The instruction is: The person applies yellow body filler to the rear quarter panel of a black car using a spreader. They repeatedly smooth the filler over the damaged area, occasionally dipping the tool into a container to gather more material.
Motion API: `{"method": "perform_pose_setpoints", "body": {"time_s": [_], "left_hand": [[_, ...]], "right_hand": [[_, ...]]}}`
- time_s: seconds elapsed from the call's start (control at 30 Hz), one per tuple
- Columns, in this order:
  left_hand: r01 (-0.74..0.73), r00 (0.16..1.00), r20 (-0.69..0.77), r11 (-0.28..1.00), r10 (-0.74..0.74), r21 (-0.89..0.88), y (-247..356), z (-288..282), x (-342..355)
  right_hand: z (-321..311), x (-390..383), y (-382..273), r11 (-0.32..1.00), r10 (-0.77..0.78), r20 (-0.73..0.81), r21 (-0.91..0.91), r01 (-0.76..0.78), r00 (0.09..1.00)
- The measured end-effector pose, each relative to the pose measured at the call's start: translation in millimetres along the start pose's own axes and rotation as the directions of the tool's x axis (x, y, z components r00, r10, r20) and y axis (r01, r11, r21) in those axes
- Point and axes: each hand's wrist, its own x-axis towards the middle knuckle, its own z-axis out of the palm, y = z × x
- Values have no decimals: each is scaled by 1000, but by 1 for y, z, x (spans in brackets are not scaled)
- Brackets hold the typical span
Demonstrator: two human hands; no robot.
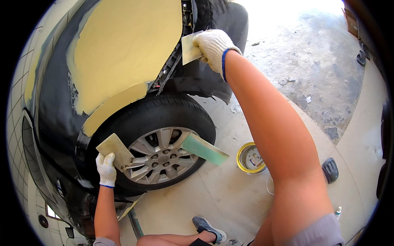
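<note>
My right hand, in a white knit glove with a blue cuff, grips a thin pale square spreader beside the open seam along the upper edge of the black car panel, which carries a broad coat of yellow filler. Lower left, my gloved left hand is closed on a beige, dirty putty board in front of the tire. A flat green piece lies across the right side of the silver wheel; what supports it is unclear.
A round can with a yellow rim stands on the pale floor right of the wheel. My bent legs and shoe show at the bottom. Small debris, dark sandals and a cardboard box are at upper right, a small bottle at lower right.
</note>
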Motion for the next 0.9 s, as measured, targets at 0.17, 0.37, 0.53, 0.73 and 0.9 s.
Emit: {"method": "perform_pose_setpoints", "body": {"time_s": [0.17, 0.37, 0.53, 0.73, 0.9], "left_hand": [[3, 998, 65, 993, -11, 119, 1, -12, 48], [-78, 997, 30, 986, 74, 150, -17, -15, 46], [-105, 994, 59, 979, 96, 177, -14, -19, 45], [-118, 993, 23, 981, 115, 151, -19, -10, 49], [-99, 995, 20, 974, 97, 206, -18, -13, 41]], "right_hand": [[26, 20, 17, 952, 41, 78, 300, -63, 996], [51, 45, 27, 82, 306, 439, 872, -483, 845], [3, 19, 1, 795, -19, 48, 606, -14, 999], [52, 39, 2, 37, 296, 479, 859, -511, 826], [-5, 2, -57, 990, -76, 139, 127, 58, 987]]}}
